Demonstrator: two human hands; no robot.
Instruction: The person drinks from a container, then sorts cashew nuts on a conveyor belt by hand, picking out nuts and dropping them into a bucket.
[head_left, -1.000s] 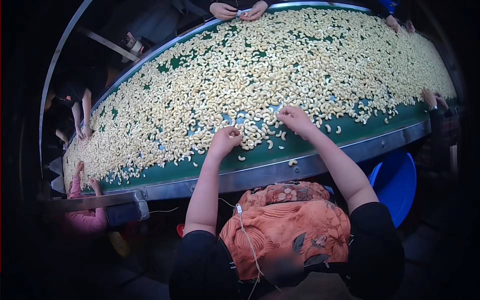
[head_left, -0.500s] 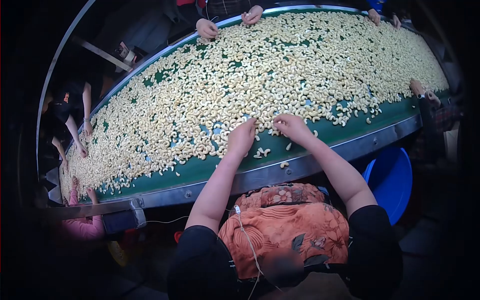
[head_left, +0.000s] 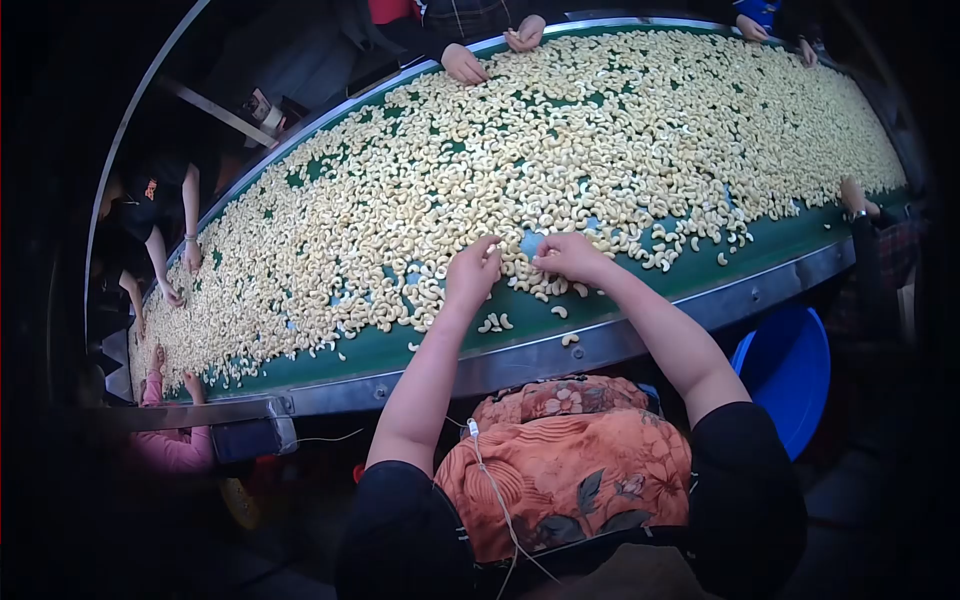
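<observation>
Pale cashews (head_left: 400,210) lie in a thick spread over a green conveyor belt (head_left: 640,285). My left hand (head_left: 472,275) is at the near edge of the spread, fingers bent and pinched together among the cashews. Just to its right, my right hand (head_left: 575,258) also has thumb and fingers drawn together, touching the nuts. Whatever is between the fingertips of either hand is too small to make out. A pale blue patch (head_left: 532,243) shows between the two hands. A few loose cashews (head_left: 495,323) lie on the bare belt strip nearer me.
A metal rail (head_left: 520,362) edges the belt in front of me. Below it at right stands a blue tub (head_left: 785,380). Co-workers' hands (head_left: 464,64) are over the belt on the far side, with others at the left and right ends. A cable hangs over my floral apron (head_left: 590,470).
The loose cashews near the rail have shifted left along the belt. Both my hands stay at the near edge, still pinched. The co-worker's hands opposite appear farther right.
</observation>
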